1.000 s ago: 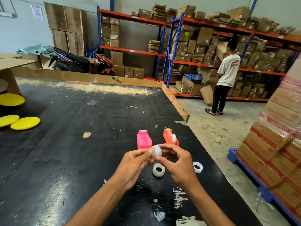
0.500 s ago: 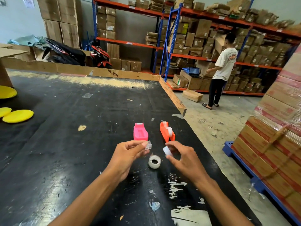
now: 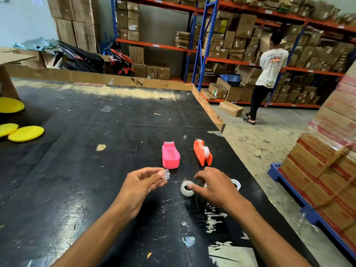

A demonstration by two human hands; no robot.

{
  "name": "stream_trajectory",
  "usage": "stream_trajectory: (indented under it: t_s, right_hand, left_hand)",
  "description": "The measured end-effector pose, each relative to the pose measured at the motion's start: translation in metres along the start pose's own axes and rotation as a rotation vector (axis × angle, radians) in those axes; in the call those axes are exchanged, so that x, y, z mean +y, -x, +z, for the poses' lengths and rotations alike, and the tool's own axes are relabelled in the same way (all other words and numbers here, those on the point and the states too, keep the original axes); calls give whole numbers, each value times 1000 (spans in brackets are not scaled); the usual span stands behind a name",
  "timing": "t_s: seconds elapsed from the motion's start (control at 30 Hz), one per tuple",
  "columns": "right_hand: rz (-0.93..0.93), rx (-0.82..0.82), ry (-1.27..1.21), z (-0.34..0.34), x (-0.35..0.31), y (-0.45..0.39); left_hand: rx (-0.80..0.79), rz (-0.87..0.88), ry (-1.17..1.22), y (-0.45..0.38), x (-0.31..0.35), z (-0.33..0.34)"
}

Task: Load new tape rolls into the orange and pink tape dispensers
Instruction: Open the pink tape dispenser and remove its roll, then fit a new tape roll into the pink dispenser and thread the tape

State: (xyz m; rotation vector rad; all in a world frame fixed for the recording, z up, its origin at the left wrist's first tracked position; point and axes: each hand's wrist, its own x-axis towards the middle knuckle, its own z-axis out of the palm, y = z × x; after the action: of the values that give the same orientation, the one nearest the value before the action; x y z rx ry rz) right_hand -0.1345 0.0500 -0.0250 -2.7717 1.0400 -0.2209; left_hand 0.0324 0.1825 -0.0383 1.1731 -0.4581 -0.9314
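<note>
Pink tape dispenser (image 3: 170, 155) lies empty and open-side-up on a scuffed black table (image 3: 77, 170), near an orange tape dispenser (image 3: 202, 152) holding a white roll. Left hand (image 3: 140, 185) pinches a small clear plastic core (image 3: 165, 174). Right hand (image 3: 215, 186), fingers spread and gripping nothing, touches a tape roll (image 3: 186, 188); another roll (image 3: 236, 184) lies behind it. No writing is legible. Warehouse shelves (image 3: 221, 60) hold cardboard boxes.

Two bare forearms enter from the bottom edge, no sleeves visible up to where the frame cuts them off. Bare left hand (image 3: 141, 186) and bare right hand (image 3: 215, 186): no gloves, rings, watch or wristbands. Fingernails short and plain. No markings on hands or forearms.
</note>
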Motion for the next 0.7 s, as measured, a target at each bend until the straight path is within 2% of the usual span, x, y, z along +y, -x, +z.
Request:
stream_trajectory:
  t_s: [0.1, 0.2, 0.23, 0.3, 0.37, 0.4, 0.47, 0.7]
  right_hand:
    - [37, -83, 39, 12, -14, -8]
    - [34, -51, -19, 19, -19, -12]
    - [42, -16, -116, 20, -19, -11]
    - [93, 64, -526, 19, -19, -11]
    - [108, 59, -998, 14, -22, -9]
    - [87, 40, -1136, 12, -23, -8]
    - [19, 3, -1221, 8, -26, -6]
    - [-122, -37, -1276, -3, -34, 1]
  left_hand:
    - [-4, 1, -18, -1, 0, 2]
    - [-6, 0, -26, 0, 0, 1]
    - [-10, 4, -29, 1, 1, 1]
    - [-18, 18, -41, 2, 3, -2]
    - [-25, 26, -50, 2, 3, -2]
    - [-31, 30, -48, 2, 3, -2]
    - [-55, 49, -43, 3, 2, 1]
    - [-64, 201, -159, 9, 4, 2]
